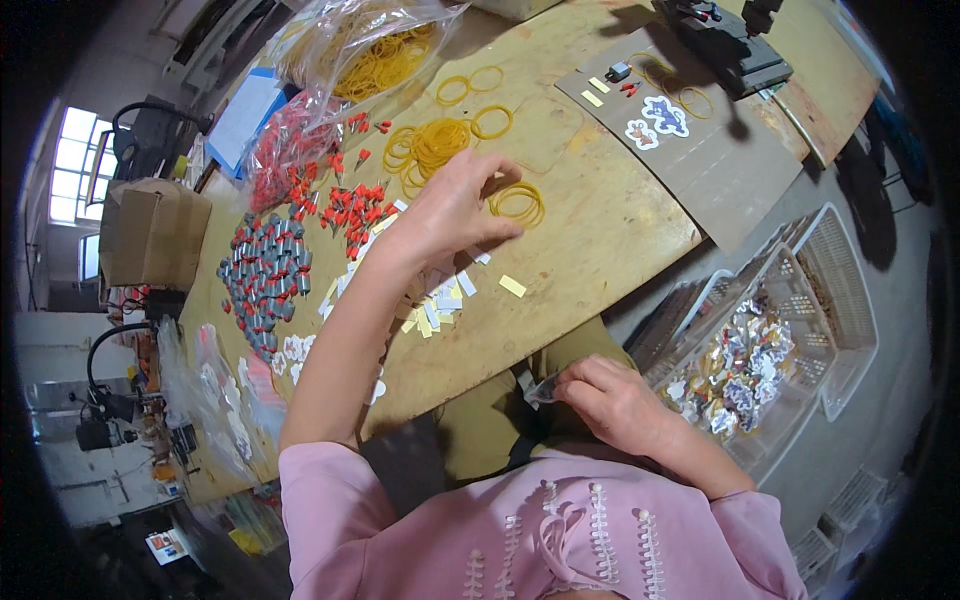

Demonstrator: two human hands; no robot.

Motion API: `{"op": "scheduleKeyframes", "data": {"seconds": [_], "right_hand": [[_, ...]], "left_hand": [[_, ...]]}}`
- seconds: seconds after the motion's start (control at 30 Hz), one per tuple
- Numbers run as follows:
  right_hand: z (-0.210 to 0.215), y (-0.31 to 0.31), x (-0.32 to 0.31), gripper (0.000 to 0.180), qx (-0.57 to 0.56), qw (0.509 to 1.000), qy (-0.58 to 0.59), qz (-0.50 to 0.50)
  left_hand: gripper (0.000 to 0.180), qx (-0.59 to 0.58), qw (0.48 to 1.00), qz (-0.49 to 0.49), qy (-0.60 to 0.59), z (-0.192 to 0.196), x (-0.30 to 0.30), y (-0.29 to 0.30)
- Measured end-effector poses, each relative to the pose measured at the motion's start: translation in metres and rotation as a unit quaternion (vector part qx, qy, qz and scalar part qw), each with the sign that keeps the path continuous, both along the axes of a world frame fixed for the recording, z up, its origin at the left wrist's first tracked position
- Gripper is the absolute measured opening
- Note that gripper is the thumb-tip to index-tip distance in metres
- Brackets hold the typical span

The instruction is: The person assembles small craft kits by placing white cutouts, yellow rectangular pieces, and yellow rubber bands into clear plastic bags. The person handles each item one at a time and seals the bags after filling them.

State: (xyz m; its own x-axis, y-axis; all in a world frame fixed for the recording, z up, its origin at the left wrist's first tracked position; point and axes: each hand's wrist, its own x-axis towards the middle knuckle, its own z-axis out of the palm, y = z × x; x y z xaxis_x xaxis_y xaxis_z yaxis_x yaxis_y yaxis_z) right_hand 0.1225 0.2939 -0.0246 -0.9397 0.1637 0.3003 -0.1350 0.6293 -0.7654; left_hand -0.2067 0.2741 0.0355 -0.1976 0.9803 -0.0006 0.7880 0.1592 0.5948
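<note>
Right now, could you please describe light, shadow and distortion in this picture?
Head view: bright paned window nearly washed out; dark shadows on the flat grey cardboard sheet; glare on the clear plastic rubber-band bag; edges bending near the black rim.

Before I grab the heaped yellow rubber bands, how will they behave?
The yellow rubber bands look light and likely floppy: the loops are thin. Grabbing one may drag others, since they overlap. Rolling seems unlikely, as they lie flat on the table.

Left arm [348,335] reaches forward, left grip [456,207] curved but parted; right arm [698,455] bent, right grip [608,398] seemingly pinched.
</note>
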Motion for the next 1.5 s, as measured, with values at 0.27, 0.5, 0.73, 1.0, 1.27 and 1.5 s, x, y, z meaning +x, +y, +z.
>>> {"op": "scheduleKeyframes", "data": {"seconds": [0.27,0.5,0.73,1.0,1.27,1.5], "right_hand": [[0.007,0.006,0.001,0.02,0.024,1.0,-0.003,-0.015],[0.021,0.007,0.0,0.025,0.013,0.998,0.032,-0.046],[0.026,0.004,-0.003,0.026,0.004,0.998,0.04,-0.051],[0.041,-0.021,-0.016,0.027,-0.013,1.0,-0.006,-0.015],[0.032,-0.046,-0.026,0.031,-0.007,0.999,0.004,0.043],[0.034,-0.061,-0.032,0.024,-0.001,0.994,-0.011,0.105]], "left_hand": [[0.018,-0.126,0.983,-0.051,0.123,0.001,0.006,0.024],[0.019,-0.031,0.998,-0.006,0.059,0.003,0.013,0.007],[0.013,-0.035,0.927,0.137,-0.346,0.016,0.007,-0.04],[0.015,0.058,0.816,0.146,-0.556,0.025,0.117,-0.137],[0.026,0.17,0.979,0.085,0.075,0.005,0.153,-0.192],[0.014,0.01,0.997,0.044,0.066,0.009,0.151,-0.224]]}}
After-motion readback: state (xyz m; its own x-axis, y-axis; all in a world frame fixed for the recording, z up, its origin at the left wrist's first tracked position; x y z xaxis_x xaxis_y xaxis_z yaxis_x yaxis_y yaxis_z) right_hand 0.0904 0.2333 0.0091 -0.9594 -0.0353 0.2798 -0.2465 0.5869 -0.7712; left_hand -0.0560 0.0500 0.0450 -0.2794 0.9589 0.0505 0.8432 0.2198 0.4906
